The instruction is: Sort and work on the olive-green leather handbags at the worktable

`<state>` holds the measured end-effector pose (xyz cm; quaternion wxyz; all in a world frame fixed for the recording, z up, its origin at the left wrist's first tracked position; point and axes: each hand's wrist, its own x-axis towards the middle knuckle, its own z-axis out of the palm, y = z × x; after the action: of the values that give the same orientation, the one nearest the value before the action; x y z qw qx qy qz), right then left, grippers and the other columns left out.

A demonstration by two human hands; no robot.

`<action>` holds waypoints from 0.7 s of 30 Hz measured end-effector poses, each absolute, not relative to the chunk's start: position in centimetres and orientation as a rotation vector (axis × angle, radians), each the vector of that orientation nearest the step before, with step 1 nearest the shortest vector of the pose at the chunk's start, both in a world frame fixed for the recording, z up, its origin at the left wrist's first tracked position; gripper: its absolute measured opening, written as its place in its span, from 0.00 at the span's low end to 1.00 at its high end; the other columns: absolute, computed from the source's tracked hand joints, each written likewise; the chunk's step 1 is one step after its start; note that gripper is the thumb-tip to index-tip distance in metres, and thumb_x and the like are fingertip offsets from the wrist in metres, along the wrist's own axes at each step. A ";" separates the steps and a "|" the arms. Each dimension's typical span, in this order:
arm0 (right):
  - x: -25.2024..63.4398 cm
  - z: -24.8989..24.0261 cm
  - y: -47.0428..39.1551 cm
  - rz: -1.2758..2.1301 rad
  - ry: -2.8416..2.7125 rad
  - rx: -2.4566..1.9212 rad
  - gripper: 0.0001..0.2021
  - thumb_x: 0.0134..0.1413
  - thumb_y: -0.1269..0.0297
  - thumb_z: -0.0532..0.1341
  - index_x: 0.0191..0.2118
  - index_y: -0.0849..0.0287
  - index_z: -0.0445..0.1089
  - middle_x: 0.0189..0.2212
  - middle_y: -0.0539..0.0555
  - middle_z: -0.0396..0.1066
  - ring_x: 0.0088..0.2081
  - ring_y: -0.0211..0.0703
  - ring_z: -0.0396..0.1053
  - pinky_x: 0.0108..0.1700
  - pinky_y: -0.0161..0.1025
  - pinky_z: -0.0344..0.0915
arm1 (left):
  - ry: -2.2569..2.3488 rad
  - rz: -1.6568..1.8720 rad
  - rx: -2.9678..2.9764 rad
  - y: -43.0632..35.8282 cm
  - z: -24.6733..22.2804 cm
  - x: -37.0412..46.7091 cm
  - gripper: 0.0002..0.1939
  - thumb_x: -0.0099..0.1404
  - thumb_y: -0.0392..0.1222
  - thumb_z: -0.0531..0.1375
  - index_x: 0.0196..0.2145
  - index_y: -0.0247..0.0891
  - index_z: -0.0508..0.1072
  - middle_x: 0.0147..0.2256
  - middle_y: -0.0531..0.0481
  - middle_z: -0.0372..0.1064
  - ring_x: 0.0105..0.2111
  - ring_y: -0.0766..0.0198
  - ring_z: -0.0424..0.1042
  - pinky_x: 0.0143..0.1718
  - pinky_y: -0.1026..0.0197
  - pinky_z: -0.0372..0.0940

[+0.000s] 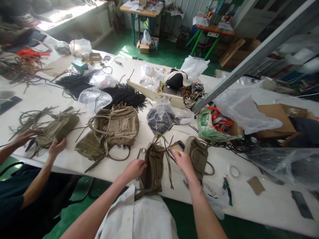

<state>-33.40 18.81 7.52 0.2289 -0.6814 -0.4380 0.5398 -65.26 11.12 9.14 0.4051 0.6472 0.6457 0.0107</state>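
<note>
An olive fabric bag [156, 166] stands at the table's front edge, close to my body. At its left side my left hand [135, 170] is closed on the bag's edge, just below a metal buckle. My right hand [181, 158] reaches over a small open box [177, 146] with something blue inside. Its fingers are bent at the box's near side, and what they hold, if anything, is too small to make out. Right of that hand lies a second olive bag [196, 156]. Thin cords [170, 166] hang between the first bag and the box.
More olive bags [117, 129] lie to the left, where another person's hands [56, 146] handle one. Black cords [124, 94] and plastic-wrapped items are behind. A metal pole [249, 59] slants across the right. Pliers [226, 190], a tape roll [234, 171] and a phone [302, 204] lie at right.
</note>
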 end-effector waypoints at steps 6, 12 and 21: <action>-41.4 3.9 24.8 1.895 -0.912 -1.447 0.18 0.58 0.48 0.70 0.47 0.55 0.81 0.49 0.59 0.83 0.54 0.56 0.79 0.59 0.52 0.73 | 1.639 -0.040 1.707 10.4 10.7 -65.4 0.16 0.75 0.46 0.56 0.32 0.41 0.77 0.31 0.42 0.78 0.34 0.54 0.77 0.32 0.56 0.54; -44.3 3.8 26.6 2.125 -0.763 -1.124 0.17 0.64 0.56 0.66 0.55 0.55 0.78 0.52 0.57 0.83 0.53 0.48 0.80 0.55 0.43 0.76 | 1.683 -0.107 1.711 9.8 11.8 -65.7 0.15 0.76 0.46 0.56 0.34 0.41 0.78 0.36 0.40 0.81 0.38 0.52 0.79 0.36 0.56 0.60; -45.1 4.2 28.7 2.090 -0.612 -1.062 0.19 0.51 0.54 0.80 0.44 0.55 0.78 0.37 0.50 0.81 0.36 0.40 0.77 0.41 0.35 0.76 | 1.662 -0.137 1.706 9.8 11.8 -64.9 0.16 0.77 0.48 0.54 0.38 0.41 0.79 0.37 0.37 0.81 0.39 0.48 0.80 0.39 0.52 0.64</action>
<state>-45.11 28.73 4.20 0.3514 -0.4104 -0.2366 0.8075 -64.95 9.77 11.84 0.3689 0.6648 0.6475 -0.0533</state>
